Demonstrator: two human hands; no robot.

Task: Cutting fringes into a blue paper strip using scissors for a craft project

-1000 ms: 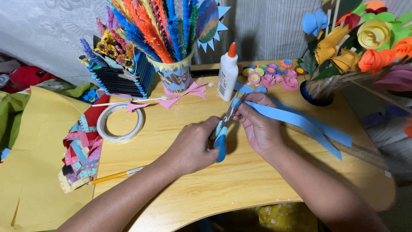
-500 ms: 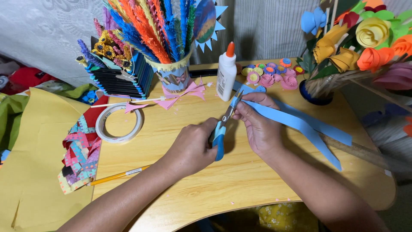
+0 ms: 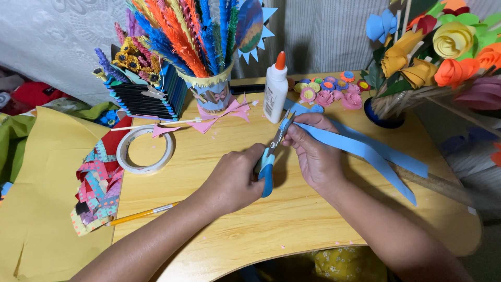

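Note:
My left hand [image 3: 236, 177] grips blue-handled scissors [image 3: 271, 154] whose blades point up toward the glue bottle. My right hand [image 3: 313, 151] pinches the near end of long blue paper strips [image 3: 365, 151] right at the blades. The strips trail off to the right across the wooden table [image 3: 219, 224]. The scissor blades look slightly parted at the paper's edge.
A white glue bottle with an orange cap [image 3: 275, 91] stands just beyond the scissors. A tape roll [image 3: 144, 149], pink paper bows [image 3: 229, 112], a cup of coloured paper feathers [image 3: 209, 89], small paper flowers [image 3: 329, 89], a paper bouquet [image 3: 443, 47] and a yellow pencil [image 3: 146, 213] surround the hands.
The hands have stayed in place over the strip; the scissors have shifted only slightly along the blue paper's end.

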